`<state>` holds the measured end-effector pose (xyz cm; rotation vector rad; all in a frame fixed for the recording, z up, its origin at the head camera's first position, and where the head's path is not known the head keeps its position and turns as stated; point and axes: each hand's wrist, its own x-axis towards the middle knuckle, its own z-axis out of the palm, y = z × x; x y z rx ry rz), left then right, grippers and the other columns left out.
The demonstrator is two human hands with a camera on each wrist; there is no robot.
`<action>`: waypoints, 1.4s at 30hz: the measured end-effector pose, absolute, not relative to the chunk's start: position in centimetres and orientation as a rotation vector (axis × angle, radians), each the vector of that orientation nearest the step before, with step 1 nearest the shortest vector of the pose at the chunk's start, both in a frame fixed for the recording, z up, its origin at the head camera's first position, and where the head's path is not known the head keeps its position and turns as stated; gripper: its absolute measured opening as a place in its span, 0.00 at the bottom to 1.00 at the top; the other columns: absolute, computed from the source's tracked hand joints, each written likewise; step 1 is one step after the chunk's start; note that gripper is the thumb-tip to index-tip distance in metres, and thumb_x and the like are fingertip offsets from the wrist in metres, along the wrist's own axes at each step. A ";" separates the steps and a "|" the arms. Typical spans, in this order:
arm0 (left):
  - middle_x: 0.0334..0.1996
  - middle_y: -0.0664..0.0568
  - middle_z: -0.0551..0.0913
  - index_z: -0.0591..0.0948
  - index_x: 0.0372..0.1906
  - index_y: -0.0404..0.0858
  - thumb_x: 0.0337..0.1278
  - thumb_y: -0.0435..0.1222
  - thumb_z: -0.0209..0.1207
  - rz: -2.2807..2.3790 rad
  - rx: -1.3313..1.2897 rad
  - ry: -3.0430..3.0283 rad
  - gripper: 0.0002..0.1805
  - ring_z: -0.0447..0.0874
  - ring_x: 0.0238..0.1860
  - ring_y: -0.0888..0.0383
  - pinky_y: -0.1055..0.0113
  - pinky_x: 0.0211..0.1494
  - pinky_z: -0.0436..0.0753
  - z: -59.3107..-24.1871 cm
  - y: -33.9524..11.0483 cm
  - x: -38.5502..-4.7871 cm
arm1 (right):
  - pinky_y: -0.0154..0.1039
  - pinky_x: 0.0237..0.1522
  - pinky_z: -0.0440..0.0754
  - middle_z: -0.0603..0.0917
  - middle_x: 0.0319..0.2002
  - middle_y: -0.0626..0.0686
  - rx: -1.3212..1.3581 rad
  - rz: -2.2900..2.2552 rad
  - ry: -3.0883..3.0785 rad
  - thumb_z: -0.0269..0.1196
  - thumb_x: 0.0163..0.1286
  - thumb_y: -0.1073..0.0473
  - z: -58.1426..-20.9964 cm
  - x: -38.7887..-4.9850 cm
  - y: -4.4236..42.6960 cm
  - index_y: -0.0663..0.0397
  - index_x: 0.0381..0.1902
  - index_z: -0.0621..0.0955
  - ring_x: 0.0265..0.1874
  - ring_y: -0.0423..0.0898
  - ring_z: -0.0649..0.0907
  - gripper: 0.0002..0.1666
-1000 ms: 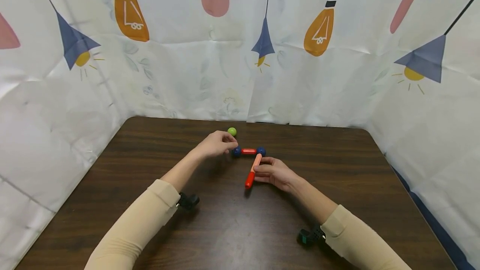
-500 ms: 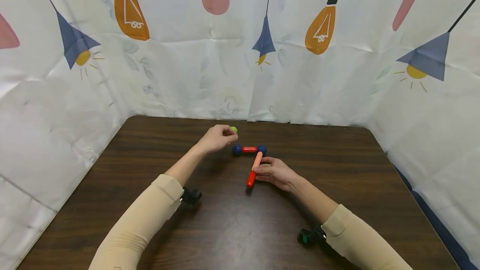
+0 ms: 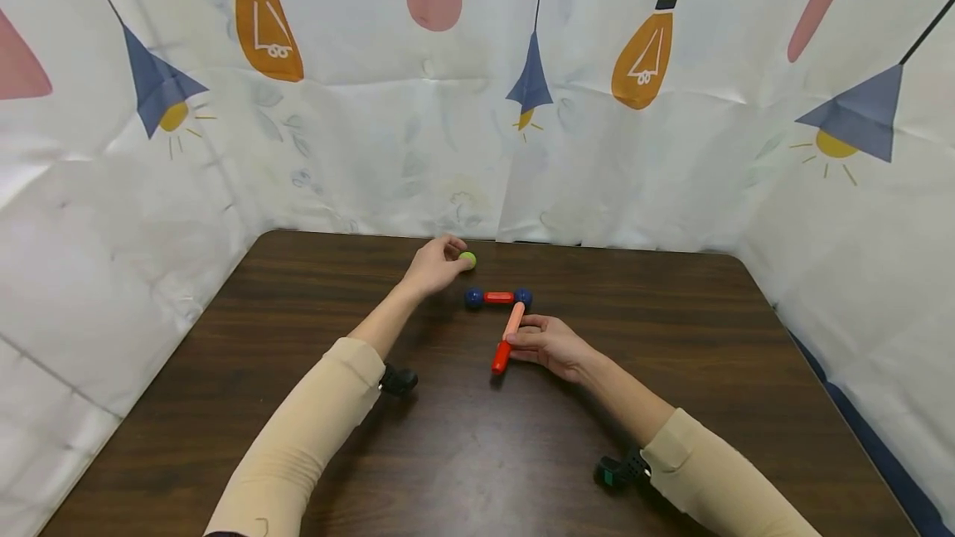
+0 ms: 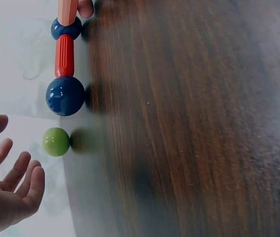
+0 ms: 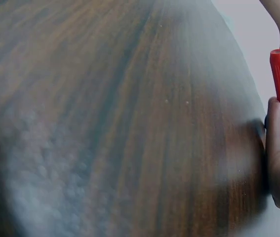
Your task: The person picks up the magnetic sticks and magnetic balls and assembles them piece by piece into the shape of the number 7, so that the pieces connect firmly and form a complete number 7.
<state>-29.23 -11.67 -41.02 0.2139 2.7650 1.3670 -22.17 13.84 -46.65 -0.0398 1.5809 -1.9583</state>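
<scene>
A small green ball [image 3: 467, 260] lies near the far edge of the table. My left hand [image 3: 434, 265] is beside it; in the left wrist view the curved fingers [image 4: 16, 173] are spread and stand apart from the ball. Closer to me, a red rod [image 3: 498, 297] joins two dark blue balls, the left one [image 3: 473, 297] and the right one [image 3: 524, 297]. My right hand [image 3: 554, 346] pinches a two-part stick, with a salmon rod [image 3: 515, 317] above and a red rod [image 3: 500, 358] below. The salmon end meets the right blue ball.
The brown wood-grain table [image 3: 477, 454] has rounded far corners. A white curtain [image 3: 358, 156] printed with lamps and bulbs hangs behind it and at both sides. A black wrist device [image 3: 399, 380] is on the left arm, another [image 3: 619, 471] on the right.
My left hand has left the left blue ball and moved away from me to the green ball, its thumb and fingers parting. The right hand still holds the stick in about the same place.
</scene>
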 end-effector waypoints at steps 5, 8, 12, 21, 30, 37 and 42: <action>0.61 0.38 0.77 0.76 0.64 0.36 0.72 0.41 0.62 1.373 0.202 2.761 0.22 0.73 0.61 0.42 0.46 0.63 0.73 -41.3 -11.6 -29.8 | 0.48 0.58 0.80 0.79 0.59 0.68 -0.053 -1.970 1.561 0.60 0.76 0.71 -46.6 -22.0 13.8 0.75 0.76 0.53 0.49 0.48 0.86 0.40; 0.62 0.38 0.76 0.76 0.65 0.35 0.72 0.39 0.62 1.368 0.208 2.759 0.23 0.73 0.63 0.40 0.46 0.64 0.72 -41.6 -11.6 -30.2 | 0.48 0.59 0.79 0.79 0.59 0.69 -0.055 -1.977 1.552 0.59 0.76 0.72 -46.6 -22.0 13.9 0.75 0.76 0.53 0.49 0.48 0.86 0.39; 0.63 0.37 0.75 0.75 0.67 0.33 0.71 0.38 0.62 1.341 0.227 2.773 0.25 0.71 0.65 0.39 0.45 0.64 0.72 -42.2 -11.5 -30.8 | 0.47 0.58 0.80 0.80 0.57 0.68 -0.056 -1.983 1.543 0.59 0.75 0.72 -46.8 -22.1 14.0 0.75 0.75 0.55 0.48 0.48 0.86 0.38; 0.65 0.37 0.74 0.73 0.69 0.34 0.68 0.36 0.66 1.293 0.215 2.792 0.28 0.70 0.67 0.39 0.45 0.67 0.70 -42.9 -11.1 -31.3 | 0.46 0.56 0.81 0.84 0.53 0.64 -0.042 -1.991 1.544 0.60 0.75 0.72 -46.9 -22.0 14.0 0.73 0.74 0.58 0.47 0.48 0.87 0.36; 0.65 0.36 0.72 0.71 0.72 0.36 0.68 0.38 0.66 1.318 0.161 2.829 0.31 0.69 0.67 0.39 0.46 0.67 0.70 -44.0 -10.6 -31.6 | 0.46 0.56 0.81 0.83 0.55 0.64 -0.037 -1.987 1.553 0.60 0.75 0.72 -46.8 -22.1 14.1 0.73 0.75 0.57 0.48 0.48 0.87 0.37; 0.65 0.36 0.74 0.74 0.70 0.36 0.69 0.39 0.66 1.304 0.144 2.821 0.28 0.70 0.67 0.40 0.46 0.68 0.70 -44.6 -10.6 -32.0 | 0.46 0.56 0.81 0.82 0.56 0.65 -0.022 -1.989 1.550 0.60 0.75 0.72 -46.8 -22.0 14.0 0.73 0.75 0.56 0.48 0.48 0.86 0.37; 0.62 0.38 0.77 0.77 0.67 0.37 0.69 0.40 0.66 1.269 0.148 2.833 0.25 0.73 0.64 0.42 0.49 0.65 0.72 -44.9 -10.7 -32.4 | 0.46 0.56 0.81 0.82 0.56 0.65 -0.028 -1.990 1.554 0.60 0.75 0.72 -46.8 -22.1 14.0 0.73 0.75 0.56 0.49 0.48 0.86 0.37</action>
